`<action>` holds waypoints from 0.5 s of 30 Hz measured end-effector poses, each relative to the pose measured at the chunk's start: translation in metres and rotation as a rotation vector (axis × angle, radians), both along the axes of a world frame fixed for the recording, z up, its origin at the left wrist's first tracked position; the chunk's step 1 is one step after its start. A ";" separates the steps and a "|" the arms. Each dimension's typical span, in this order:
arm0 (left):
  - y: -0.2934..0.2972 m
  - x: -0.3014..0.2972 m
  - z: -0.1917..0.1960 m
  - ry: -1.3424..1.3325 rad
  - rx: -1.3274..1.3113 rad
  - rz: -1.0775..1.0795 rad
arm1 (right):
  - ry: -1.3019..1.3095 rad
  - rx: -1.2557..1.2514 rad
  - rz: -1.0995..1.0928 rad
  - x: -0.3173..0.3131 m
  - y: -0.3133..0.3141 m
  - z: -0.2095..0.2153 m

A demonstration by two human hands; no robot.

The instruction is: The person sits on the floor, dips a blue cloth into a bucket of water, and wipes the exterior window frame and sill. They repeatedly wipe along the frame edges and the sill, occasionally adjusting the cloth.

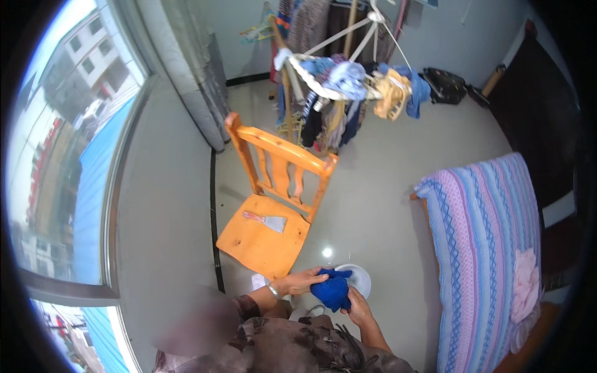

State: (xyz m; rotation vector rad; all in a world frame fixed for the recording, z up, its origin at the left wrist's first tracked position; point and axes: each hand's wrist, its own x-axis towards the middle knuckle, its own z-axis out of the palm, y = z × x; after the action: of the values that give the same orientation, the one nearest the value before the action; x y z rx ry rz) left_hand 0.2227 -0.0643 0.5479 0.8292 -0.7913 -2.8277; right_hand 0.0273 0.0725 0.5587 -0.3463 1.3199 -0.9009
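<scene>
A bunched blue cloth [331, 292] is held between my two hands, in front of my body. My left hand [301, 281], with a bracelet at its wrist, grips the cloth's upper left side. On the lower right side my right hand [357, 307] has its fingers closed on the same cloth. Just beyond the cloth, partly covered by it, a white basin [360, 279] stands on the floor. A scraper [266, 221] with a wide metal blade and a reddish handle lies on the seat of the wooden chair [264, 245], left of my hands.
A rack [323, 91] hung with clothes stands at the back. To the right is a bed or bench [479, 248] under a striped blue, pink and purple cover, with a pink cloth [525, 283] on it. A window [68, 155] and curtain [189, 68] line the left side.
</scene>
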 end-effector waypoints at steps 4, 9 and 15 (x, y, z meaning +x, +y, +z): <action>0.000 0.072 0.024 0.083 -0.190 0.210 | 0.479 -0.479 0.472 0.013 -0.038 0.035; 0.034 0.156 0.058 0.280 -0.199 0.683 | 0.143 -0.391 0.588 0.032 -0.084 0.053; 0.101 0.166 0.152 -0.135 -0.636 0.865 | 0.418 -1.134 1.108 0.134 -0.117 0.116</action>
State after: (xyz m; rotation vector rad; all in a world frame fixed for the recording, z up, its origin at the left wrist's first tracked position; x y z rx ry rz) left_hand 0.3884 0.0366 0.7003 0.9379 -0.9575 -1.6527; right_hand 0.1610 -0.0448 0.6746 -1.9954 0.6103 -0.5013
